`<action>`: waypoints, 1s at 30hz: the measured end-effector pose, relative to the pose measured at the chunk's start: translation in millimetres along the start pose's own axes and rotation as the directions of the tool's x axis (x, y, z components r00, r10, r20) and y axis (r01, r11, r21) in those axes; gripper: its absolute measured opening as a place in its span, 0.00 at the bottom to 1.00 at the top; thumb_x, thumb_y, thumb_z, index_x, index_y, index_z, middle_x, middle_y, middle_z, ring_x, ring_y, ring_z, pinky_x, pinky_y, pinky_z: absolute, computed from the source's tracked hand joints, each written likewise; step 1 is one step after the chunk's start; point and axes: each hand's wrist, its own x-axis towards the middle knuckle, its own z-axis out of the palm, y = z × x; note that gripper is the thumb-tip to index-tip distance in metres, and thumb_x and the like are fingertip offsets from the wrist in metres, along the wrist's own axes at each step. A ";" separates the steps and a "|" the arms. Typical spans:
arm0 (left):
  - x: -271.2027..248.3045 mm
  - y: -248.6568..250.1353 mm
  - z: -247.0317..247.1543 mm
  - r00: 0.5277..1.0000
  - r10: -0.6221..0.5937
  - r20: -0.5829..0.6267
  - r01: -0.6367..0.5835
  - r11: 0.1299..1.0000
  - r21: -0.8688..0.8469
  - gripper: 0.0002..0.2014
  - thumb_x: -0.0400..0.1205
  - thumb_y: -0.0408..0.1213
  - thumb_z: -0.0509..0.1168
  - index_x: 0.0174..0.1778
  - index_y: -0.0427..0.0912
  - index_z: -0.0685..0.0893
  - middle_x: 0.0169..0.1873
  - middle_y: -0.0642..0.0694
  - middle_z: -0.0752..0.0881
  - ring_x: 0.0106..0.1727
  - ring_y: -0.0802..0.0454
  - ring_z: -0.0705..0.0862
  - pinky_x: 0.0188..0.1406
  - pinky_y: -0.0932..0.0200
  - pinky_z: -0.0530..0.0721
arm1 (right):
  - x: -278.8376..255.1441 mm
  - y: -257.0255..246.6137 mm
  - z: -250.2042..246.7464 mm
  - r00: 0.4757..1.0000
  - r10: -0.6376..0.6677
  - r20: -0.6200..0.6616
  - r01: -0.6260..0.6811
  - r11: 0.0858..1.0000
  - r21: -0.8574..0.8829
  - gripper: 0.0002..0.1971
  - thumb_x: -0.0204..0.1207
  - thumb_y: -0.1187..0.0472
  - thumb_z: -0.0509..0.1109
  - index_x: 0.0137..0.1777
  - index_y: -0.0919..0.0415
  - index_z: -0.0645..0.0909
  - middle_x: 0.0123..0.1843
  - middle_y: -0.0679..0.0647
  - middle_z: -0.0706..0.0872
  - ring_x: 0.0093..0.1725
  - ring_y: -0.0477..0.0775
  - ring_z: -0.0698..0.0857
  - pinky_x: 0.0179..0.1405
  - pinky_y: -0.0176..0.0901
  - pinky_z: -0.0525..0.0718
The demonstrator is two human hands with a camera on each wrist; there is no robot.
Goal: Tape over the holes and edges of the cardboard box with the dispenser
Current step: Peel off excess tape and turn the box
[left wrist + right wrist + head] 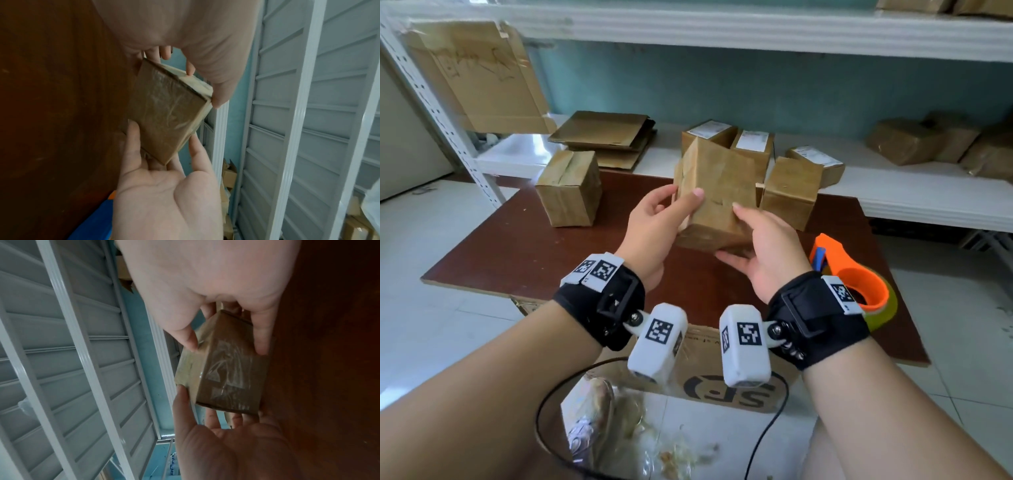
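A dark reddish-brown surface (524,253) carries two taped cardboard boxes — one (569,187) at its far left, another (791,192) at the far right — and an orange tape dispenser (849,274) near its right edge

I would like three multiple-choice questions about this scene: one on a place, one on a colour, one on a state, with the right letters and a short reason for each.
1. Where does the orange plastic tape dispenser lie?
A. on the white shelf
B. on the dark brown table, beside the right hand
C. in the left hand

2. What colour is the wall behind the shelves?
A. pale blue-green
B. yellow
C. red

3. In what state is the small tape-covered brown cardboard box?
A. flat on the floor
B. open and empty
C. held above the table by both hands

Answers:
1 B, the dispenser rests on the table near the right wrist.
2 A, the head view shows that wall colour.
3 C, fingers of both hands hold its sides.
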 end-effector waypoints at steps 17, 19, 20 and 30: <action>108.7 -40.3 -1.9 0.972 -0.220 0.086 0.224 0.974 -0.042 0.31 0.90 0.65 0.59 0.75 0.45 0.86 0.69 0.51 0.90 0.75 0.52 0.82 0.80 0.50 0.68 | 109.5 17.9 16.3 0.989 0.148 0.007 -0.148 0.989 0.027 0.16 0.73 0.54 0.75 0.61 0.54 0.88 0.75 0.53 0.84 0.72 0.56 0.83 0.68 0.62 0.88; 108.4 -41.1 2.5 0.972 -0.230 0.058 0.232 0.972 -0.045 0.29 0.91 0.62 0.59 0.77 0.44 0.83 0.65 0.54 0.87 0.69 0.55 0.81 0.71 0.56 0.70 | 117.2 15.5 15.5 0.976 0.210 -0.050 -0.205 0.975 0.089 0.17 0.79 0.55 0.73 0.67 0.57 0.84 0.76 0.56 0.83 0.69 0.56 0.83 0.68 0.60 0.88; 109.6 -42.1 3.8 0.973 -0.233 0.002 0.232 0.971 -0.062 0.24 0.92 0.60 0.60 0.74 0.47 0.84 0.60 0.55 0.86 0.62 0.55 0.82 0.63 0.57 0.74 | 120.2 14.1 13.7 0.967 0.246 -0.072 -0.237 0.965 0.115 0.18 0.82 0.55 0.71 0.70 0.57 0.82 0.76 0.58 0.82 0.70 0.56 0.82 0.71 0.60 0.85; 97.9 -21.5 13.0 0.941 -0.323 -0.100 0.284 0.916 -0.282 0.24 0.94 0.59 0.55 0.75 0.47 0.84 0.75 0.46 0.82 0.76 0.39 0.80 0.76 0.30 0.79 | 105.5 20.4 9.8 0.921 0.377 0.102 -0.375 0.784 0.495 0.27 0.85 0.59 0.70 0.83 0.57 0.73 0.72 0.76 0.80 0.72 0.81 0.82 0.77 0.77 0.79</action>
